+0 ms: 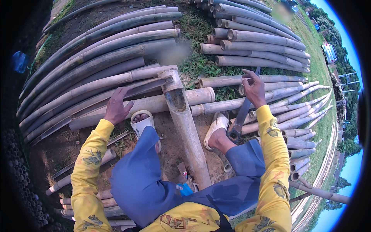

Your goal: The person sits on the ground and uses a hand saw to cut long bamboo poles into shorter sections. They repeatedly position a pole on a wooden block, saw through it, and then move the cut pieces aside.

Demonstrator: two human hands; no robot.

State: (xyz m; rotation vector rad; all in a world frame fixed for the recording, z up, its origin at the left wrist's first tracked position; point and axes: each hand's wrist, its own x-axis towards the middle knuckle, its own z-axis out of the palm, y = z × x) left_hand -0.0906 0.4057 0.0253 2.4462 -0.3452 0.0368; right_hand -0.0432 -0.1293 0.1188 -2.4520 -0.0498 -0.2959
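Observation:
My left hand (117, 106) is open with its fingers apart, over the bamboo poles left of my foot; nothing is in it. My right hand (254, 89) is raised with its fingers loosely bent and apart, and I see nothing in its grip. Below it a hand saw (244, 112) lies slanting, its dark handle beside my right sandal. Between my legs a thick bamboo pole (189, 135) with a scooped notch near its far end rests across a thick lying bamboo (154, 105). A split bamboo strip (148, 86) meets the notched pole's far end.
Long bamboo poles (112, 42) lie stacked at the far left. More cut poles (262, 46) are piled at the far right, with thinner ones (297, 110) at the right. Near my lap lies a blue item (185, 189). A short bamboo ring (227, 168) sits on the soil.

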